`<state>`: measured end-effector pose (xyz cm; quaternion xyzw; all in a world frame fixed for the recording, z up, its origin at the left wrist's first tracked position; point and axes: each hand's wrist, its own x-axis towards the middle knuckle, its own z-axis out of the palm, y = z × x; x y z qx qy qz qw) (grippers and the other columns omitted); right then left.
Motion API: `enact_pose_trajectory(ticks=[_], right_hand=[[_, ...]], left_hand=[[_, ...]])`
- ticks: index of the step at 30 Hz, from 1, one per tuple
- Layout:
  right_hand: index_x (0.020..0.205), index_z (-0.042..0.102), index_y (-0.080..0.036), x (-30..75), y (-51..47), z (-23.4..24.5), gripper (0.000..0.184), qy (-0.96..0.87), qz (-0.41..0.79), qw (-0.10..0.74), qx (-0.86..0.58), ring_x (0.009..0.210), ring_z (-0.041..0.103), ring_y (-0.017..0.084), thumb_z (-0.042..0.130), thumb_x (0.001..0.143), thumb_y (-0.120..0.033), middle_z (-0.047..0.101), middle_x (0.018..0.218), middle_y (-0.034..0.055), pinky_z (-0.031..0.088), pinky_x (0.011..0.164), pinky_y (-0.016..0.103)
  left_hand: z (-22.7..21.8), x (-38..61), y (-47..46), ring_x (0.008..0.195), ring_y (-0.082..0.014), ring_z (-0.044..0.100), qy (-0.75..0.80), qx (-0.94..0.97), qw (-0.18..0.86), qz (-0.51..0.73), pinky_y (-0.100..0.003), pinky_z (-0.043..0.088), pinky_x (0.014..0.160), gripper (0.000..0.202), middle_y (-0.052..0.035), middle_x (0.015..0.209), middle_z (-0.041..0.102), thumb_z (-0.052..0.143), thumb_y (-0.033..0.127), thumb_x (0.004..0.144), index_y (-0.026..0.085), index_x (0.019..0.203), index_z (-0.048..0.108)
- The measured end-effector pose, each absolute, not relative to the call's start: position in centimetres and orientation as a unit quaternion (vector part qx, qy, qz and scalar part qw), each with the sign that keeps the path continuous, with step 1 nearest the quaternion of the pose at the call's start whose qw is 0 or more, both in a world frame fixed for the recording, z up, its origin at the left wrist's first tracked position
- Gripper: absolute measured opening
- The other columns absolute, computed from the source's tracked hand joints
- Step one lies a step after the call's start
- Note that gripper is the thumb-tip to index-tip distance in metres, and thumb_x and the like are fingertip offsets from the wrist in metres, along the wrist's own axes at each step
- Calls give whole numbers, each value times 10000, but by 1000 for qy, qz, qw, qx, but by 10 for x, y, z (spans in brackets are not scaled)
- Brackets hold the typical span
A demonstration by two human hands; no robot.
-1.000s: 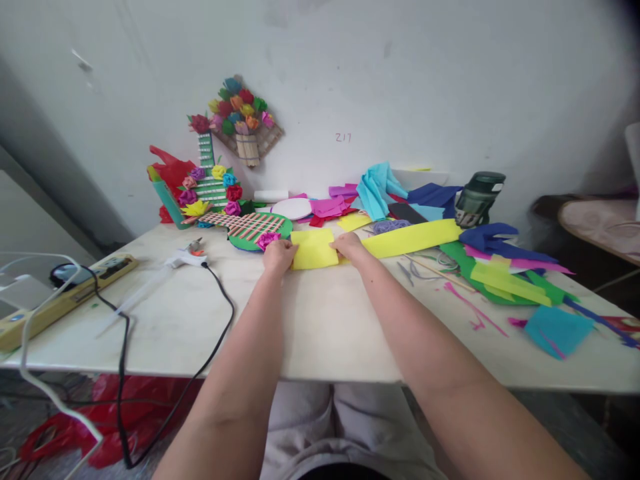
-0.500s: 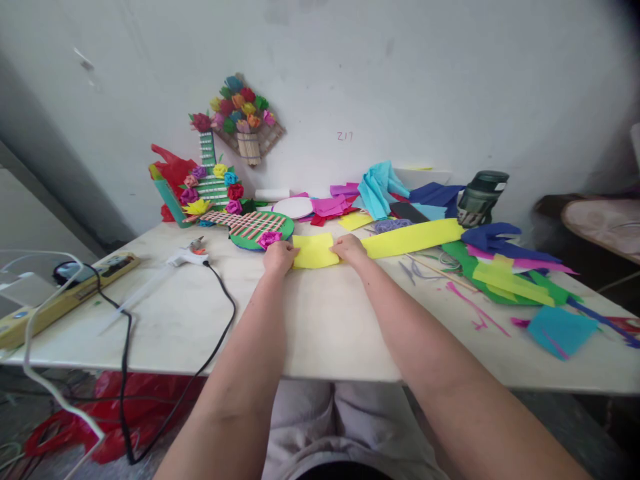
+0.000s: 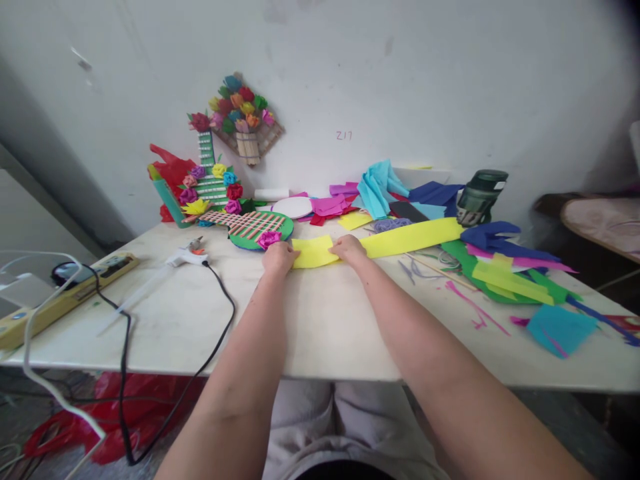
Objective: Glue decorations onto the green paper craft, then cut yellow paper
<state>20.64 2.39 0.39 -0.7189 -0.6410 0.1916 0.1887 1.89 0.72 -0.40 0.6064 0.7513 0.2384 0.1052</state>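
A long strip of yellow crepe paper stretches across the middle of the table, its right end reaching a dark green bottle. My left hand pinches the strip's left end, close to a pink paper rose on a green guitar-shaped craft. My right hand grips the paper a short way to the right, fingers closed on its upper edge. Between the hands the section looks layered, with a folded edge near my right fingers. The fingertips are partly hidden.
A white glue gun with a black cord lies at left, beside a yellow power strip. Folded coloured papers pile up along the wall. Green, blue and yellow paper scraps cover the right side, near a thin stick.
Both hands stay almost where they were, still on the yellow paper. The view has shifted very slightly.
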Motion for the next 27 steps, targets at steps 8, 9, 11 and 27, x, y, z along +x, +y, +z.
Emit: enact_pose_trajectory(ticks=[8, 9, 11, 27], right_hand=[[908, 678, -227, 207, 23, 4, 281, -646, 177, 182, -720, 868, 634, 208, 646, 653, -339, 687, 921, 52, 444, 688, 273], [915, 676, -231, 207, 23, 3, 287, -648, 173, 181, -720, 875, 632, 207, 649, 649, -337, 686, 929, 50, 443, 687, 269], [920, 673, -238, 207, 23, 3, 293, -649, 166, 177, -721, 892, 629, 210, 652, 644, -334, 684, 952, 50, 441, 682, 266], [957, 656, -239, 204, 20, 1, 299, -656, 152, 164, -720, 990, 595, 234, 631, 665, -300, 649, 1070, 59, 443, 747, 298]], left_hand=[[-7, 18, 10, 877, -250, 616, 751, 611, 96, 232, -314, 451, 717, 210, -89, 794, 678, 649, 412, 665, 213, 728, 660], [-7, 18, 10, 874, -248, 616, 751, 611, 96, 232, -313, 450, 717, 206, -87, 787, 677, 649, 410, 664, 214, 728, 660], [-7, 18, 10, 875, -248, 614, 749, 612, 96, 233, -312, 449, 715, 201, -85, 788, 678, 647, 405, 662, 215, 728, 659], [-3, 19, 7, 945, -276, 600, 759, 605, 107, 215, -345, 452, 748, 227, -110, 925, 672, 641, 406, 666, 209, 779, 657]])
